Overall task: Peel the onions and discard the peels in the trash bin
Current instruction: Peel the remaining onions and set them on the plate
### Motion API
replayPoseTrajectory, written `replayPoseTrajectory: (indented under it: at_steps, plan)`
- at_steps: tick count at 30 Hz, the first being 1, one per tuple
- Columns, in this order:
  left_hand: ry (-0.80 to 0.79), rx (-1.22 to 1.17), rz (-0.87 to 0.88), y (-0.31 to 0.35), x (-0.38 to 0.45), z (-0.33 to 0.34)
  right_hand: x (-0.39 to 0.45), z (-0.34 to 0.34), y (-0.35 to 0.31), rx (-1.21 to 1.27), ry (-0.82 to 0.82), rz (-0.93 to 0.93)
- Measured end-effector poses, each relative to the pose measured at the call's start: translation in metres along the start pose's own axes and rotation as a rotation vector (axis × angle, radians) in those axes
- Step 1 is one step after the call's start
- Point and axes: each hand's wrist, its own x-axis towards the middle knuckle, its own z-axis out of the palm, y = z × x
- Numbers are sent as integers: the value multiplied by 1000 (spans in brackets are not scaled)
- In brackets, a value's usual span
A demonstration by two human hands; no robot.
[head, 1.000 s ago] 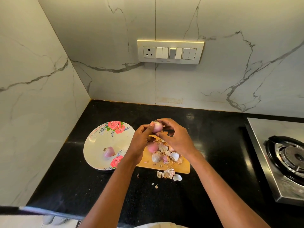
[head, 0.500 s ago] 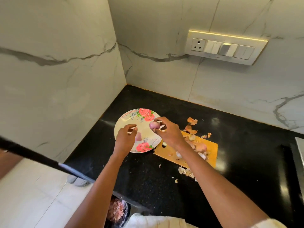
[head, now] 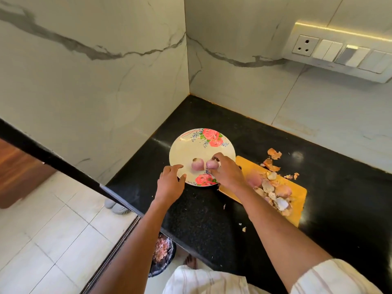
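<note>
A cream plate with pink roses point(head: 191, 145) lies on the black counter near the corner. One peeled pink onion point(head: 196, 165) rests on it. Right beside it my right hand point(head: 228, 172) holds a second peeled onion point(head: 212, 164) in its fingertips, low over the plate. My left hand point(head: 170, 183) hovers at the plate's near left rim with fingers relaxed and nothing in it. A yellow cutting board point(head: 297, 192) to the right carries a heap of onion peels point(head: 273, 192) and an unpeeled onion point(head: 253, 178). The trash bin point(head: 162, 257) with peels stands on the floor below the counter edge.
More loose peels point(head: 272, 159) lie on the counter behind the board, and small scraps point(head: 243, 229) lie near the front edge. Marble walls close the corner at left and back. A switch panel point(head: 343, 52) sits on the back wall.
The view swung left and down. My right hand carried the peeled onion from above the board down onto the plate beside the first onion. My left hand let go of it and moved to the rim.
</note>
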Motion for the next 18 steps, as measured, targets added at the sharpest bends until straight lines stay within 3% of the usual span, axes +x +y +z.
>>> replayPoseTrajectory:
  at_steps: [12,18]
  plan:
    - [27,-54,122,37,8,13,-12,-12,8,90,71,-59]
    - [8,-144,204,75,3,25,-30,-31,25,185,190,41]
